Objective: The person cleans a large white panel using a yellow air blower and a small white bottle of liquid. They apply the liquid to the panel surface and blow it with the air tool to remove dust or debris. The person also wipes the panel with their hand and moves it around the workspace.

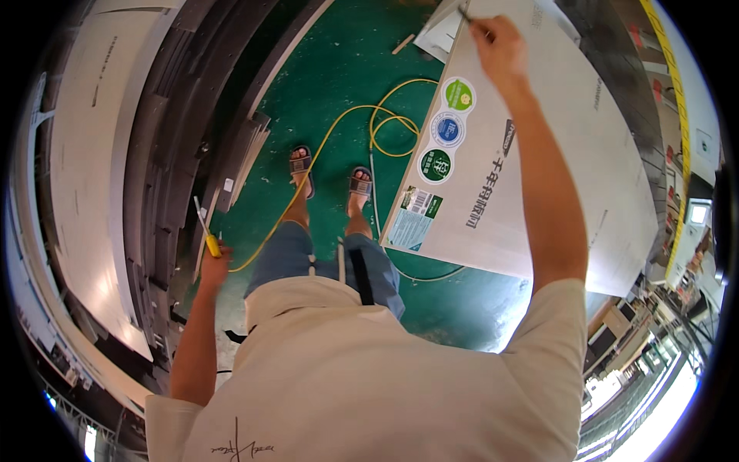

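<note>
My left hand [215, 266] is closed around a yellow air blow gun [212, 245] with a long thin metal nozzle pointing away from me. A yellow hose [271, 231] runs from beside that hand across the floor. My right arm reaches far forward over a large pale wrapped panel [493, 231] with round green and blue stickers. At the panel's far left edge, my right hand [500, 52] is closed on a small, thin dark object [467, 15] whose kind I cannot make out.
Dark boards [173, 115] are stacked on the left, beside a long pale panel [115, 162]. The hose loops over the green floor [323, 85] near my sandalled feet. A white piece [440, 35] and a small strip [402, 44] lie by the panel's far corner.
</note>
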### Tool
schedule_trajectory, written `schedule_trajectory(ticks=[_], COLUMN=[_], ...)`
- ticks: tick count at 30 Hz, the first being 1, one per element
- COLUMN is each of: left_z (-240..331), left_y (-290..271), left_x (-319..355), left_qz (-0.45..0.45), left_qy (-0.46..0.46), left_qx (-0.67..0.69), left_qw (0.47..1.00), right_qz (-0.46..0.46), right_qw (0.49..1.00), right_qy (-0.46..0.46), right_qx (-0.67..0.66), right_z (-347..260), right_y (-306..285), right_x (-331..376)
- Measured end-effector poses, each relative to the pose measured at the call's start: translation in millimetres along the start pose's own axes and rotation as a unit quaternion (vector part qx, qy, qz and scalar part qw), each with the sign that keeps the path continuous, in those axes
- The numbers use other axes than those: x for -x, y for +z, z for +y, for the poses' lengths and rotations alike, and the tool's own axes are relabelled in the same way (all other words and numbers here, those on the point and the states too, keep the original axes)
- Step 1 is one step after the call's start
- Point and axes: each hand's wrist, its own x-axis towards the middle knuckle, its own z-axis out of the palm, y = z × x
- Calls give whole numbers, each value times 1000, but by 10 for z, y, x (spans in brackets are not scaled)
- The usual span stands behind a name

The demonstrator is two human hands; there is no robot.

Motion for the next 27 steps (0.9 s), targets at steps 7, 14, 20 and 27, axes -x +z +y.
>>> schedule_trajectory(ticks=[7, 14, 20, 27], left_z=[290, -128, -178, -410], left_y=[950, 1213, 1119, 1144], left_x=[873, 1164, 1180, 1137], left_qz=[5, -2, 18, 8], left_qy=[59, 37, 15, -25], left_qx=[-202, -185, -91, -104], left_qw=[978, 982, 996, 994], right_qz=[-79, -289, -100, -240], right_qw=[986, 931, 992, 954], right_qy=[-127, -139, -14, -138], right_qx=[-67, -175, -78, -120], right_z=[-585, -1818, -800, -2128], right_y=[61, -456, -221, -559], right_x=[600, 1896, 750, 2183])
